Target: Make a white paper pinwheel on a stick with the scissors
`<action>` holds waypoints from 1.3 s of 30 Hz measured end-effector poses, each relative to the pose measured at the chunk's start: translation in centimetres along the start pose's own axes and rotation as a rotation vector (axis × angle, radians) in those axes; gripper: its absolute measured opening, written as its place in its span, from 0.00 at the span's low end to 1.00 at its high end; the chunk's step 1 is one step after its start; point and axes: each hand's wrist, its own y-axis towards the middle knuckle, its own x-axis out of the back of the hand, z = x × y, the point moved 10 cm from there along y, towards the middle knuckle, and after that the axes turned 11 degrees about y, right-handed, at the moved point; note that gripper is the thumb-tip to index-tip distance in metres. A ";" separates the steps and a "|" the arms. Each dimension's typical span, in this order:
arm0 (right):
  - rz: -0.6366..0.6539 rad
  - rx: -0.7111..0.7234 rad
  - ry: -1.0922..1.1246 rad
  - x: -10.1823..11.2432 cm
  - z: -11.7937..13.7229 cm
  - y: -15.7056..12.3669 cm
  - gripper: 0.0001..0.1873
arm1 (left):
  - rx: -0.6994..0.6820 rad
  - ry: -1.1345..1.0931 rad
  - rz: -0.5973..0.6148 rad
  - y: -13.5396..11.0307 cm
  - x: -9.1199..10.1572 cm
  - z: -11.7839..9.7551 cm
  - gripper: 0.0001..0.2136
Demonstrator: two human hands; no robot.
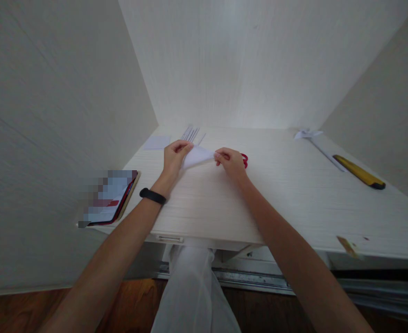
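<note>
Between my two hands is a white sheet of paper (197,156), folded to a roughly triangular shape just above the desk. My left hand (176,156) pinches its left upper edge, thumb on top. At the pointed right corner, the fingertips of my right hand (230,161) are closed on the paper. Red-handled scissors (245,160) lie partly hidden behind my right hand. Beyond my left hand are several thin white sticks or strips (190,133) and a flat square of paper (157,142).
A tablet-like device (112,199) leans at the left edge of the white desk (287,194). On the right lie a yellow-and-black cutter-like tool (359,171) and a white paper pinwheel-like piece on a stick (325,152). Walls enclose the desk at the left, back and right.
</note>
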 end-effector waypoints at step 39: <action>0.037 -0.069 0.045 -1.0 -1.3 -0.1 0.10 | -0.023 0.085 -0.039 -0.2 0.2 -0.2 0.06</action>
